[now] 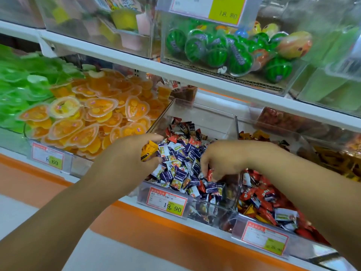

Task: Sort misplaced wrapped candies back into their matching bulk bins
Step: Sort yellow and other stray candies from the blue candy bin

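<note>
1. Fingers [205, 166] of the right hand [222, 159], at frame centre, curl down and pinch a red candy [210, 174] at their tips. The left hand [132, 153], left of centre, grips a yellow candy [148, 151] between thumb and curled fingers.
2. Largest of the containers in reach, the middle bin [211, 118] is heaped with purple-and-white candies [181, 169], with some red and dark wrappers toward its back. Both hands are over it.
3. Lower right, the right bin [298, 249] holds mostly red candies [259, 194], with a few white and yellow strays among them.
4. At the right edge, a pile of yellow-brown wrappers [332, 163] sits behind a clear wall. Whether they match the yellow candy I cannot tell.
5. The pinched red candy sits inside the middle bin, just left of the clear wall it shares with the right bin. The matching red pile lies just to its right, so the right hand is the nearer one, and the likely move is a short lift rightward over that wall.
6. The yellow candy juts from the left fist, its long axis running upper right to lower left. It is well apart from the yellow-brown pile, across both bins.
</note>
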The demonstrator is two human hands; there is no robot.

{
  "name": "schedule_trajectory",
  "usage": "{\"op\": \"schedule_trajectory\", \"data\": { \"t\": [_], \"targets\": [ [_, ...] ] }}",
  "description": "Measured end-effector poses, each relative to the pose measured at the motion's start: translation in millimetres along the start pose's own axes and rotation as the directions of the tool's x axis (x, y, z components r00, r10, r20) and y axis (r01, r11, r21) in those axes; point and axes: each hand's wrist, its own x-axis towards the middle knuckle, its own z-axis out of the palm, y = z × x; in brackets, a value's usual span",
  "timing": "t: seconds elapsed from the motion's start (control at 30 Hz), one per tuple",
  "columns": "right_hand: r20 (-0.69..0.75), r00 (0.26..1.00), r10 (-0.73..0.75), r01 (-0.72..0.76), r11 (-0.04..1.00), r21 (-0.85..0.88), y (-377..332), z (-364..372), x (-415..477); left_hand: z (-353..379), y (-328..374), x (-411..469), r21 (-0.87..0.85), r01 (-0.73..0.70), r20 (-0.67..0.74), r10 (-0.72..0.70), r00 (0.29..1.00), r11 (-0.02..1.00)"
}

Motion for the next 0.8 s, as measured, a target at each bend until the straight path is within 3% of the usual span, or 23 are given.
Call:
{"op": "schedule_trajectory", "data": {
  "t": [0.07, 0.13, 0.2, 0.47, 0.8],
  "targets": [
    [-0.153, 0.988, -0.016, 0.042, 0.986, 0.164, 0.2, -14.3, 7.6, -4.2, -3.6, 2.5, -0.05, -0.002, 0.007, 0.002, 1.0, 0.999],
    [-0.354, 0.935, 0.0, 0.089, 0.968, 0.236, -0.3, -24.8, 26.5, -8.2, -8.0, 2.3, -0.044, 0.023, 0.013, -0.022, 1.0, 0.999],
    [-0.455, 0.889, 0.043, 0.089, 0.96, 0.264, -3.5, -29.4, 52.7, -9.7, -8.9, 1.6, -0.034, 0.049, 0.05, -0.048, 0.998, 0.998],
    [-0.393, 0.89, 0.231, -0.125, 0.953, 0.277, -10.7, -13.2, 140.9, -13.3, -9.4, -0.5, -0.053, 0.078, 0.071, -0.074, 0.995, 0.996],
    [-0.432, 0.876, 0.214, -0.006, 0.901, 0.435, -18.4, -7.1, 117.5, -19.1, 3.8, -1.1, -0.027, 0.094, 0.11, -0.091, 0.99, 0.995]
  ]
}}
